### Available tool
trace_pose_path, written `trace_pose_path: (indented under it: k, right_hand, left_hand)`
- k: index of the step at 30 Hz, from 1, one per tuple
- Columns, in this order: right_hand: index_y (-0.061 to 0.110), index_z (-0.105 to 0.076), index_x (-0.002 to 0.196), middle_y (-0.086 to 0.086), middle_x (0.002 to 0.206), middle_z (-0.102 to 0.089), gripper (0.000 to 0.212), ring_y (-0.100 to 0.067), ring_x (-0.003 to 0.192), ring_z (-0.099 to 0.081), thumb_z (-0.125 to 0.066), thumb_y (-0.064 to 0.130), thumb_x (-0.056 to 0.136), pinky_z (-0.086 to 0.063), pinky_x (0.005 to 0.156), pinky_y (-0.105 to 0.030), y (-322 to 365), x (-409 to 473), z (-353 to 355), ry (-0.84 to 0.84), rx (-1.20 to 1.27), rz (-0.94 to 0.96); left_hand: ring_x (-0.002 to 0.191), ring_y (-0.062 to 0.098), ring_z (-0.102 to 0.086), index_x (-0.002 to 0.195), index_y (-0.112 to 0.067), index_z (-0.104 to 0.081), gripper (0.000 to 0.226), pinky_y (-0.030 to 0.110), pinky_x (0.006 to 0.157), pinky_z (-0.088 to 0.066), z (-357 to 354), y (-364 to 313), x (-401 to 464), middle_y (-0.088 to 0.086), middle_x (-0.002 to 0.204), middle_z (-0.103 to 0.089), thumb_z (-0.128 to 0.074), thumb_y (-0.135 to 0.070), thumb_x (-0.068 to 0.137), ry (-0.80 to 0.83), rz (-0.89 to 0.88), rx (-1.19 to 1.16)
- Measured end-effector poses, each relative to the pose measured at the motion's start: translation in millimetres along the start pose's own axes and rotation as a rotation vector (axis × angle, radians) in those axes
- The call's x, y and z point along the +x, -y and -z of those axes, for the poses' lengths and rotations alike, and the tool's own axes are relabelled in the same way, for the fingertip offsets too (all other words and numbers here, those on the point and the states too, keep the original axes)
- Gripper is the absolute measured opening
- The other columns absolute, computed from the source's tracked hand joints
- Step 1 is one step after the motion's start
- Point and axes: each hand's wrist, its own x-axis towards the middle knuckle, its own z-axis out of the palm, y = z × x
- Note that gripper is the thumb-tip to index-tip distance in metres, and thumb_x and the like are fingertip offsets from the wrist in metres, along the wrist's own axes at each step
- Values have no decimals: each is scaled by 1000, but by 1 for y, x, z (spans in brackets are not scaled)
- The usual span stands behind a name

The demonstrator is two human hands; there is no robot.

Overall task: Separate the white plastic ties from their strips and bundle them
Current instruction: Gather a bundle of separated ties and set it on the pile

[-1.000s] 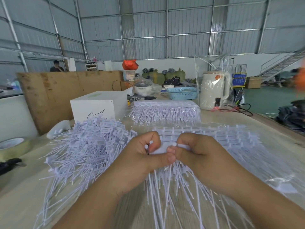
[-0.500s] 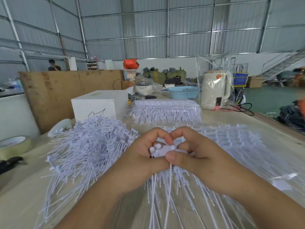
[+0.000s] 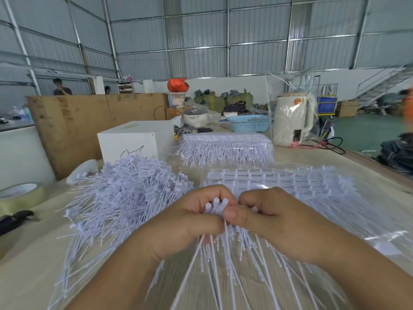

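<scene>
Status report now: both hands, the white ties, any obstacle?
Left hand and right hand both grip one small bunch of ties, heads up. Loose pile of ties left, strips behind. Nothing in the way.

white box (image 3: pixel 131 144) | blue basket (image 3: pixel 249 123) | tape roll (image 3: pixel 19 195) | bagged kettle (image 3: pixel 292 120)

The ties (image 3: pixel 125 198) are thin white plastic with a matt finish, heaped on a pale, smooth wooden counter (image 3: pixel 26 271). Glossy clear film (image 3: pixel 368 236) lies crinkled beneath the strips (image 3: pixel 279 177). Rough brown board (image 3: pixel 89 121) stands behind, with ribbed grey metal walls (image 3: pixel 196 61) and a blue plastic basket (image 3: pixel 249 123).
</scene>
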Motion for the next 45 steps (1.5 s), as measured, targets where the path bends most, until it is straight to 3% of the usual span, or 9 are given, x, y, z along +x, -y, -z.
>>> trace_pose_path:
  k: [9,15,20,24,28,32,35,41,45]
  right_hand:
    - [13,-52,70,8,54,-32,43,-15,52,-29,-60,52,87,-23,52,-33,2,-2,11,113,204,-11]
    - [1,-51,72,9,50,-31,51,-8,43,-27,-60,50,80,-23,42,-20,11,2,-2,-165,304,5]
    - [25,-43,61,15,47,-47,36,-7,41,-41,-60,43,88,-30,43,-22,15,6,-19,-461,-41,20]
    - [19,-44,64,9,47,-45,42,-8,41,-39,-53,52,88,-27,41,-21,5,7,5,-704,-13,-34]
    - [27,-53,87,10,45,-38,17,-2,39,-30,-61,43,86,-26,40,-15,1,2,11,-432,303,45]
    - [49,-41,117,12,58,-46,43,-4,50,-41,-65,52,82,-33,49,-19,1,3,-6,-91,274,97]
    - [53,-31,130,12,70,-48,70,-3,59,-48,-66,62,69,-38,57,-21,-2,1,-5,-81,222,92]
    - [68,-8,135,25,117,-54,101,2,112,-56,-64,85,54,-49,95,-35,1,-3,-6,12,122,51]
    - [70,1,135,28,121,-53,106,6,116,-52,-60,90,50,-45,99,-30,9,-4,-4,16,84,43]
  left_hand:
    - [59,10,-39,71,-29,-59,18,22,53,-32,1,2,-1,-6,66,-46,-76,-22,72,-51,-24,52]
    - [49,0,-37,68,-31,-48,29,13,46,-30,-7,1,5,-17,56,-45,-64,-11,81,-217,-92,-4]
    - [43,4,-34,68,-31,-47,27,16,43,-27,-13,0,7,-15,50,-43,-65,-14,79,-356,-74,-60]
    - [37,5,-34,65,-27,-49,33,15,39,-29,-8,-1,7,-10,49,-39,-75,-10,76,-440,2,-266]
    - [48,14,-30,69,-27,-53,30,23,45,-25,-8,1,6,-8,54,-37,-67,-8,88,-347,18,9]
    - [56,11,-39,76,-25,-56,14,21,50,-31,-13,0,5,-5,62,-48,-68,-17,77,-241,-28,79]
    - [73,16,-51,81,-24,-60,15,27,66,-39,-10,1,5,12,78,-59,-67,-14,73,-205,-60,51]
    - [74,15,-52,99,-34,-66,36,24,66,-43,-4,-1,0,-11,93,-65,-61,-5,78,-71,-54,109]
    - [76,12,-57,101,-29,-69,36,22,67,-45,-4,0,2,-7,91,-67,-62,-7,73,-112,-19,90]
